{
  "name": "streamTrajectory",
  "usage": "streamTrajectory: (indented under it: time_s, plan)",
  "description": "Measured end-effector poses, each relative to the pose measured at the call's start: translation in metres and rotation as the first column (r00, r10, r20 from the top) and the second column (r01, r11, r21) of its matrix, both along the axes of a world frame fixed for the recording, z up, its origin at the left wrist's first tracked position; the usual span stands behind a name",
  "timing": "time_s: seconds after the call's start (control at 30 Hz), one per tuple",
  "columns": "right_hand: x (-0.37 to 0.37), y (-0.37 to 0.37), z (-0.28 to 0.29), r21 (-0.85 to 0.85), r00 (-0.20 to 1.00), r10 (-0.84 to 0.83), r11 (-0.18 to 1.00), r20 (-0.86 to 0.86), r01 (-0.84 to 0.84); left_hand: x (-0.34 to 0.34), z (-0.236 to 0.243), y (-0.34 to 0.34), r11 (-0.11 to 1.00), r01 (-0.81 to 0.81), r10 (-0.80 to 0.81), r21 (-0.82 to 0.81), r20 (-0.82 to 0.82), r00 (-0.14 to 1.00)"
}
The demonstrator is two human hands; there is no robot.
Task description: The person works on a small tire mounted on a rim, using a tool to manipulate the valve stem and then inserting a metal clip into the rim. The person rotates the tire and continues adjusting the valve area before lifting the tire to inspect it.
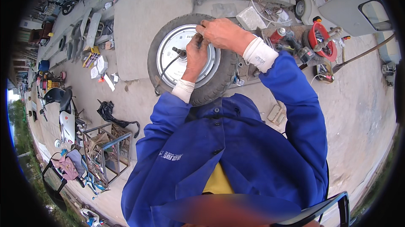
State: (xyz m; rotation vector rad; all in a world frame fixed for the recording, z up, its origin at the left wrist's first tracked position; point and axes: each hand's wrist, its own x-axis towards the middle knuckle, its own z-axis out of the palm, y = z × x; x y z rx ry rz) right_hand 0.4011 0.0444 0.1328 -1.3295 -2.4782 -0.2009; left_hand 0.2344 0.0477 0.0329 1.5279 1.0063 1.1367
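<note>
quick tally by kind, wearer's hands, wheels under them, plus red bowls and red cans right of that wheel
Left hand and right hand: 2
Wheel: 1
Red bowl: 1
Red can: 1
Total: 5

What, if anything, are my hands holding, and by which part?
That cannot be told: your left hand and right hand come together over the wheel, hiding anything pinched there.

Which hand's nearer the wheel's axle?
Left. The left hand is just right of the axle; the right hand is farther off, up and to the right in the picture.
</note>
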Motion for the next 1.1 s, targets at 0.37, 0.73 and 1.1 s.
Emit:
streamTrajectory:
  time_s: [0.37,0.73,1.1]
  plan:
    - [-0.006,-0.002,-0.005,0.065,1.0,-0.007,0.998,0.0,0.007,-0.004,-0.004,-0.002,0.999,0.025,-0.025,-0.024,0.001,1.0]
    - [0.004,0.001,-0.007,0.021,0.999,0.037,0.999,-0.014,-0.037,-0.007,0.003,-0.003,0.997,0.05,-0.054,-0.055,-0.072,0.996]
    - [-0.005,0.0,0.005,-0.014,0.997,0.002,1.0,0.072,-0.001,-0.004,0.001,-0.003,0.998,0.035,-0.035,0.059,-0.002,0.999]
